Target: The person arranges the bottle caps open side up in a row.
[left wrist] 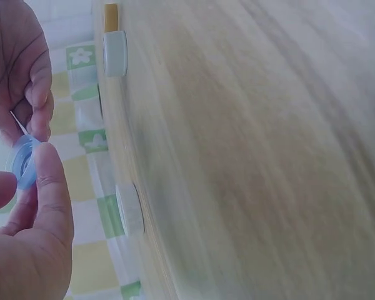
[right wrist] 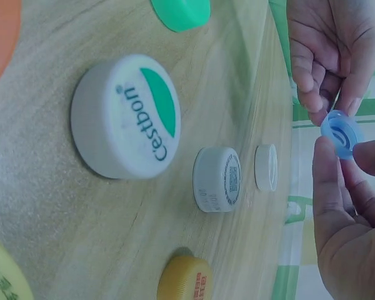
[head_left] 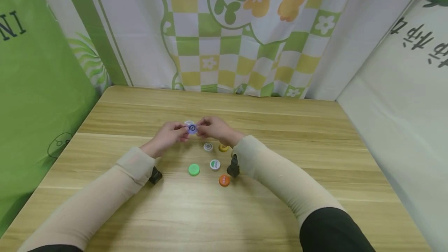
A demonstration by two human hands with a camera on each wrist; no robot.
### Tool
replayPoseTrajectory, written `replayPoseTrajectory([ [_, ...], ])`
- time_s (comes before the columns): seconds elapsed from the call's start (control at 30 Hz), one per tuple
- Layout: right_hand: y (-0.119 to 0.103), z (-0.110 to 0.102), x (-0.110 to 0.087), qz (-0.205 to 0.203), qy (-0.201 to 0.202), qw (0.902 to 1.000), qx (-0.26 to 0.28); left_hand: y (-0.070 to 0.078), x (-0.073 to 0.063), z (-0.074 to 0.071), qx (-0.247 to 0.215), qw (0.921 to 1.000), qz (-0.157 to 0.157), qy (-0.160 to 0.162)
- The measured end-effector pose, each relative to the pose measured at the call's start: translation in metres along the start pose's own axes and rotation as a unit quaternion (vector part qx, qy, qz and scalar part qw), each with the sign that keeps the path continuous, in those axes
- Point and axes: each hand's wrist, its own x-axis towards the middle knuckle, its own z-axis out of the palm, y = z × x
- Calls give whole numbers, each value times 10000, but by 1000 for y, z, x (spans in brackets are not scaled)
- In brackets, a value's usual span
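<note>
A translucent blue bottle cap [head_left: 191, 128] is held up above the back half of the table, between both hands. My left hand [head_left: 170, 133] pinches its left side with thumb and fingers. From the opposite side my right hand [head_left: 216, 127] pinches its edge. The right wrist view shows the hollow inside of the blue cap [right wrist: 342, 134]. Just behind the held cap, a white cap [head_left: 189, 122] lies on the wood, partly covered by it in the head view.
Below the hands lie a white cap with a printed code [head_left: 208, 147], a yellow cap [head_left: 223, 148], a white "C'estbon" cap [head_left: 215, 165], a green cap [head_left: 194, 169] and an orange cap [head_left: 224, 181]. Another yellow cap [right wrist: 3, 275] is partly hidden by the right sleeve. Curtains surround the wooden table [head_left: 168, 213].
</note>
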Motion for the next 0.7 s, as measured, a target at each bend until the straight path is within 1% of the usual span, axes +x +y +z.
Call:
replayPoseTrajectory([
  [0.13, 0, 0, 1, -55, 184, 9993, 311, 1, 4, 2, -210, 9995, 153, 163],
  [0.23, 1, -1, 3, -83, 301, 9986, 428, 2, 7, 3, -304, 9988, 258, 289],
  [0.3, 2, -1, 4, -84, 364, 9982, 478, 1, 10, 4, -367, 9982, 272, 400],
  [0.47, 2, -1, 6, -83, 535, 9971, 542, 2, 17, 7, -257, 9976, 280, 574],
  [0.63, 1, 0, 8, -39, 690, 9952, 689, 7, 18, 8, -5, 9981, 259, 556],
  [0.7, 2, -1, 9, -13, 752, 9947, 704, 8, 18, 8, -16, 9984, 219, 516],
])
